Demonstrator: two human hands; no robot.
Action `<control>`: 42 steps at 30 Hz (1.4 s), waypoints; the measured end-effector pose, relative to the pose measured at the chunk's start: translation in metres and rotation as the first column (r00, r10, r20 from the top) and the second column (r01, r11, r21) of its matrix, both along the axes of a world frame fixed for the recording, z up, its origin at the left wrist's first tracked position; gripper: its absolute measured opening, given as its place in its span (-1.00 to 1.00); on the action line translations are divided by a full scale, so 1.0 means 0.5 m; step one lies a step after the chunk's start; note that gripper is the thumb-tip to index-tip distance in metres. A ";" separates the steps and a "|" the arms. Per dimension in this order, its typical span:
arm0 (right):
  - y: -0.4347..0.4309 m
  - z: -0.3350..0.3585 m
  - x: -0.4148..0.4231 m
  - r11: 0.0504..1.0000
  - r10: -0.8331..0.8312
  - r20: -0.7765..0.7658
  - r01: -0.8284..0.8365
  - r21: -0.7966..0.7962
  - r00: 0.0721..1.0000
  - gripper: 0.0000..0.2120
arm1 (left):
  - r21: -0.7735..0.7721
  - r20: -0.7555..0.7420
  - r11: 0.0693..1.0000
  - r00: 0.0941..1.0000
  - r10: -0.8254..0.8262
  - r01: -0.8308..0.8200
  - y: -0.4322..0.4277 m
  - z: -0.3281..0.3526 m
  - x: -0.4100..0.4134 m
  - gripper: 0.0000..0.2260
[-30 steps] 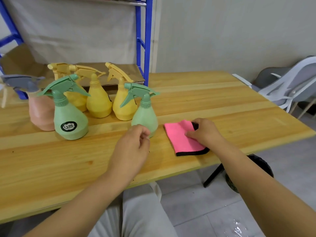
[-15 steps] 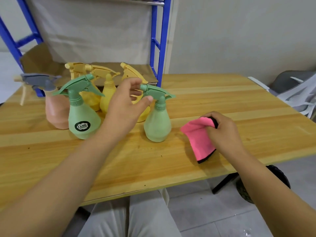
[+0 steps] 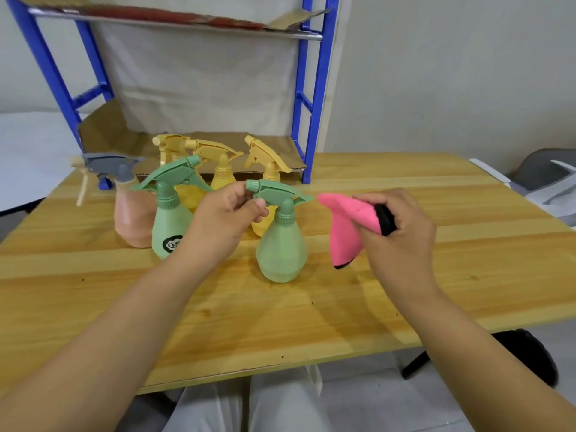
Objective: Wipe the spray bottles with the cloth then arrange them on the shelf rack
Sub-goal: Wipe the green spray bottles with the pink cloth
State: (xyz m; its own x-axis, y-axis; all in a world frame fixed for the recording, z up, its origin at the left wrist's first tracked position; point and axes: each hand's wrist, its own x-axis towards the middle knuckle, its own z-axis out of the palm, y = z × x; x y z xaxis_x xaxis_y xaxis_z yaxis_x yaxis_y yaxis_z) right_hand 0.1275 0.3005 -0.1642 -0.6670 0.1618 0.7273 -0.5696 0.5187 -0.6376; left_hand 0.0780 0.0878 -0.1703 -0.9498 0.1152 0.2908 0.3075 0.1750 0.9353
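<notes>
Several spray bottles stand in a cluster on the wooden table (image 3: 436,285). The nearest is a plain green bottle (image 3: 281,251); my left hand (image 3: 223,222) pinches its trigger head from the left. To its left stand a labelled green bottle (image 3: 168,226) and a peach bottle with a grey head (image 3: 131,216). Three yellow bottles (image 3: 222,174) stand behind them, partly hidden. My right hand (image 3: 402,235) holds the pink cloth (image 3: 341,232), black-edged, lifted off the table just right of the plain green bottle. The blue shelf rack (image 3: 311,104) stands behind the table.
Cardboard (image 3: 118,132) lines the rack's lower shelf, level with the tabletop, and another sheet lies on the upper shelf (image 3: 174,17). Grey and white chairs (image 3: 548,182) stand off the table's right edge. My legs show under the table's near edge.
My left hand rose from the tabletop and closed on the plain green bottle's trigger head. My right hand picked the pink cloth up off the table.
</notes>
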 end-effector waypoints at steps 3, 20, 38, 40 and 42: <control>-0.035 -0.002 -0.031 0.979 0.009 -0.316 0.056 0.194 0.949 -0.83 | -0.005 -0.010 1.000 1.000 -0.010 0.010 0.001 0.000 0.005 -0.76; -0.062 -0.150 -0.051 0.595 0.158 0.024 -0.114 0.795 0.987 -0.56 | 0.012 0.076 1.000 0.997 0.024 -0.025 -0.023 0.013 -0.027 -0.78; -0.002 -0.135 -0.012 0.890 0.175 0.271 -0.270 0.368 0.946 -0.54 | -0.132 -0.047 0.978 0.987 0.156 -0.161 -0.043 -0.001 -0.008 -0.66; 0.018 -0.127 -0.010 0.937 0.168 0.284 -0.242 0.251 0.944 -0.43 | -0.041 -0.201 0.923 0.909 0.366 -0.382 -0.038 -0.016 0.030 -0.67; 0.026 -0.115 -0.013 0.964 0.154 0.255 -0.202 0.172 0.955 -0.47 | 0.001 -0.261 0.913 0.882 0.393 -0.407 -0.030 -0.037 0.056 -0.77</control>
State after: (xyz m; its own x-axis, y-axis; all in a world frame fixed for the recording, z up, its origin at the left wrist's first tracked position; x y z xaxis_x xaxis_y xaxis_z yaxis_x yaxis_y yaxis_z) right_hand 0.1213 0.3136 -0.2215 -0.8289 -0.1034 0.5498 -0.5084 0.5495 -0.6630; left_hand 0.1059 0.0730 -0.1887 -0.8149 -0.2378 0.5286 0.4232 0.3790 0.8230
